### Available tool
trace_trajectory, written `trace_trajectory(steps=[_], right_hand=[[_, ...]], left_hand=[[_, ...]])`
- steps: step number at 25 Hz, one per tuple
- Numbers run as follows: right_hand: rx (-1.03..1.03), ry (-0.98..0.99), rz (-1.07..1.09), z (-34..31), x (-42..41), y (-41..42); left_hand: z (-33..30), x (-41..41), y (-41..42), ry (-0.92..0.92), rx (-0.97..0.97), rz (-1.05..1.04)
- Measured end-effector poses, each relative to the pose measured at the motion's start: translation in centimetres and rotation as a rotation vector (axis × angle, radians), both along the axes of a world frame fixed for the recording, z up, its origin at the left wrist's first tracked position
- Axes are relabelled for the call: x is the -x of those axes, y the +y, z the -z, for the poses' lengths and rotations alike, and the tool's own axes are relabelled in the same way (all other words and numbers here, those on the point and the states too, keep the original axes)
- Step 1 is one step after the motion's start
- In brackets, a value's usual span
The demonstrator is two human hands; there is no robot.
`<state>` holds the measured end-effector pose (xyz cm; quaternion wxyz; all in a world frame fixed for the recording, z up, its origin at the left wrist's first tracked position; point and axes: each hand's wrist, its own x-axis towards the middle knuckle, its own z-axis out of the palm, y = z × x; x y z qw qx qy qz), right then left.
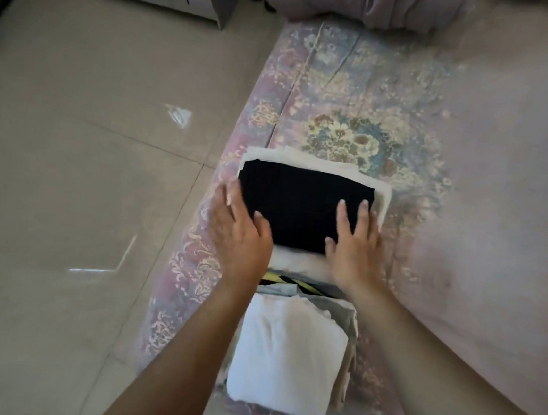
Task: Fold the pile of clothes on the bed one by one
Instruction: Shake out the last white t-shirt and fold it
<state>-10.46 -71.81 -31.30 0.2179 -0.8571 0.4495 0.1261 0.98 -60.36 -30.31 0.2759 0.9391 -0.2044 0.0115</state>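
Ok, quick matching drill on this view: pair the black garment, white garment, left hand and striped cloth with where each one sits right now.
Things:
1. black garment
2. white garment
3. left hand
4. striped cloth

Places:
A. nearest the camera, on top of the near stack
B. peeking out between the two stacks
C. flat on top of the far stack, over cream fabric
D. at the far stack's floor-side edge

Pairs: 1-C, 2-A, 3-D, 4-B
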Motion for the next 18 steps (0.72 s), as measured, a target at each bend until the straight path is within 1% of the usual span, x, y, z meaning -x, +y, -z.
trace_trajectory(steps=[1,2,3,5,6,8,10,11,12,13,15,16,17,18], right_hand=[[0.034,0.007,-0.174,0.5,-0.5,0.3],[0.033,0.058,-0.291,1.0,-0.9,0.3],[0.008,0.139,-0.351,1.7,-0.9,-0.1],[-0.11,0.344,-0.396,3.4,-0.2,-0.8],[-0.155,0.415,-0.415,4.0,0.2,-1.0],[-0.167,0.469,-0.454,4.6,0.6,-1.1],[-0.165,0.439,-0.449,4.4,0.6,-1.3],[-0.191,0.389,-0.408,4.0,0.8,-1.0],[-0.239,0.31,-0.325,3.6,1.2,-0.6],[-0.312,0.196,-0.2,3.0,1.7,0.1],[-0.522,-0.065,0.123,1.5,3.2,1.8],[-0.645,-0.171,0.265,0.7,4.3,2.7],[-0.756,-0.241,0.372,-0.1,5.6,3.7],[-0.829,-0.273,0.436,-0.5,7.0,4.9]], left_hand=[[1.2,-1.0,-0.2,-0.257,-0.132,0.334],[2.1,-2.3,-0.7,-0.339,-0.286,0.583],[3.1,-3.4,-1.3,-0.279,-0.462,0.733],[5.2,-4.1,-1.7,-0.048,-0.881,0.853],[6.2,-4.0,-1.4,-0.003,-0.995,0.871],[7.6,-3.7,-1.0,-0.012,-1.055,0.877],[7.9,-3.9,-0.8,-0.029,-0.996,0.865],[7.6,-3.9,-0.5,0.006,-0.908,0.864],[7.0,-3.8,-0.1,0.085,-0.767,0.856],[6.1,-3.5,0.6,0.211,-0.589,0.828],[3.5,-2.4,3.1,0.59,-0.23,0.675],[2.1,-1.6,4.9,0.751,-0.116,0.565],[0.8,-0.7,6.7,0.879,-0.057,0.452],[-0.5,0.6,8.5,0.982,-0.034,0.346]])
